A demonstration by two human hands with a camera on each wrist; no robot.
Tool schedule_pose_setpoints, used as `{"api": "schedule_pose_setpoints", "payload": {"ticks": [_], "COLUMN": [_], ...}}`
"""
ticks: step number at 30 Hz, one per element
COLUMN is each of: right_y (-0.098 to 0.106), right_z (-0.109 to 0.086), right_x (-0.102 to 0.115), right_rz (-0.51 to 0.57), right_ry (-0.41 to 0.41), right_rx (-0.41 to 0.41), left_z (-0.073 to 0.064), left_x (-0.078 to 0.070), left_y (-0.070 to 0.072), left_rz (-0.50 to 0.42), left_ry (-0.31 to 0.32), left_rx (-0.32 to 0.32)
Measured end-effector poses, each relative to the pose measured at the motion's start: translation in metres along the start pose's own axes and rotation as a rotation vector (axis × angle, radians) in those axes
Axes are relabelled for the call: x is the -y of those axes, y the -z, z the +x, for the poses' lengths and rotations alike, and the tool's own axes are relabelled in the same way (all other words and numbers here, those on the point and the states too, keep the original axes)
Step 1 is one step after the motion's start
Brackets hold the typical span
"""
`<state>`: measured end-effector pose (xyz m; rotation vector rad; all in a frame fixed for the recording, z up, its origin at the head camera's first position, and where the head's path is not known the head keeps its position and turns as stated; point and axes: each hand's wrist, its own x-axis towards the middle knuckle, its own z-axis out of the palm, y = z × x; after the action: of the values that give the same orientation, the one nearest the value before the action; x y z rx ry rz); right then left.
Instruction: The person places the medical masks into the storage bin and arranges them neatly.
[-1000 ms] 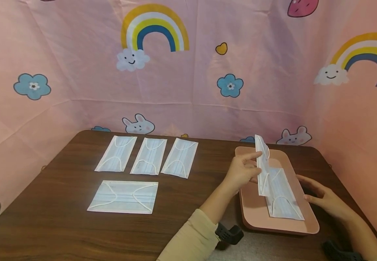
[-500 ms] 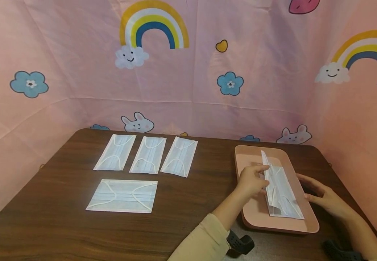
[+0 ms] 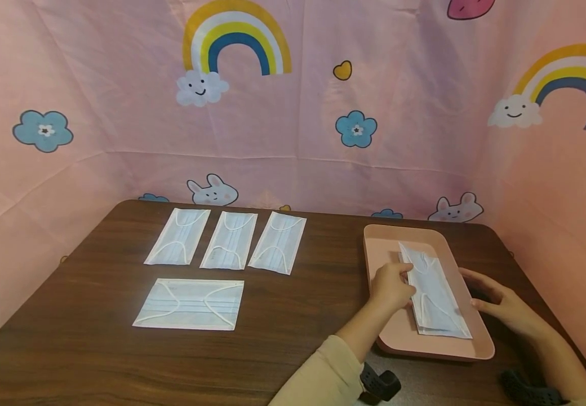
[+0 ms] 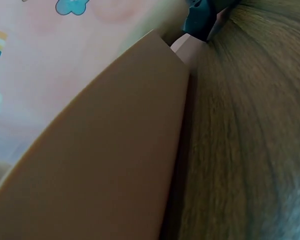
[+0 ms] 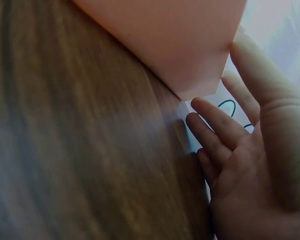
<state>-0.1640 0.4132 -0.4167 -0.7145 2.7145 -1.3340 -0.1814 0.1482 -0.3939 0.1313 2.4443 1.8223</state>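
Note:
In the head view, my left hand [image 3: 391,287] is inside the pink tray [image 3: 394,340], pinching the left edge of a pleated face mask [image 3: 432,285]. That mask lies almost flat over another mask, whose edges show beneath it. My right hand [image 3: 501,301] is at the tray's right side with fingers extended. The right wrist view shows its thumb touching the tray's rim [image 5: 210,45] and the other fingers spread near the outer wall. The left wrist view has the tray's outer side [image 4: 115,140]; my left hand cannot be made out there.
Three masks lie in a row at the table's back left: one left [image 3: 177,237], one in the middle [image 3: 229,241], one right [image 3: 278,243]. Another mask [image 3: 189,304] lies crosswise in front of them. A patterned pink cloth [image 3: 313,124] surrounds the brown wooden table [image 3: 293,327].
My left hand has moved right and lowered its mask, which tilted from upright to nearly flat over the other mask in the tray. My right hand has stayed at the tray's side.

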Motion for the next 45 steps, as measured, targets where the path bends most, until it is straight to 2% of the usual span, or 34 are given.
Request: {"api": "schedule_pose_setpoints", "payload": {"ticks": [6, 11, 15, 21, 28, 37, 41, 45], "right_y": [0.001, 0.002, 0.002, 0.002, 0.001, 0.000, -0.001, -0.002], "right_z": [0.000, -0.001, -0.002, -0.002, -0.002, -0.002, -0.002, -0.001], "right_x": [0.000, 0.000, -0.001, -0.003, -0.004, -0.003, -0.003, -0.002], "right_rz": [-0.010, 0.003, 0.006, 0.018, 0.037, 0.057, 0.043, 0.026], "right_ry": [-0.037, -0.020, -0.015, 0.000, 0.010, 0.015, 0.010, -0.008], "right_rx": [0.000, -0.004, -0.003, -0.007, -0.004, -0.006, -0.011, -0.011], "left_z": [0.003, 0.005, 0.006, 0.005, 0.000, -0.001, -0.001, -0.001], "left_x": [0.000, 0.001, 0.002, 0.003, 0.004, 0.006, 0.007, 0.008], "left_y": [-0.002, -0.005, -0.009, -0.011, -0.014, -0.014, -0.013, -0.010], "left_rz": [0.243, 0.349, 0.473, 0.660, 0.847, 0.882, 0.842, 0.745], "left_ry": [-0.046, -0.058, -0.097, -0.177, -0.180, -0.151, -0.150, -0.172], "left_rx": [0.019, 0.081, 0.116, 0.113, 0.127, 0.113, 0.086, 0.041]}}
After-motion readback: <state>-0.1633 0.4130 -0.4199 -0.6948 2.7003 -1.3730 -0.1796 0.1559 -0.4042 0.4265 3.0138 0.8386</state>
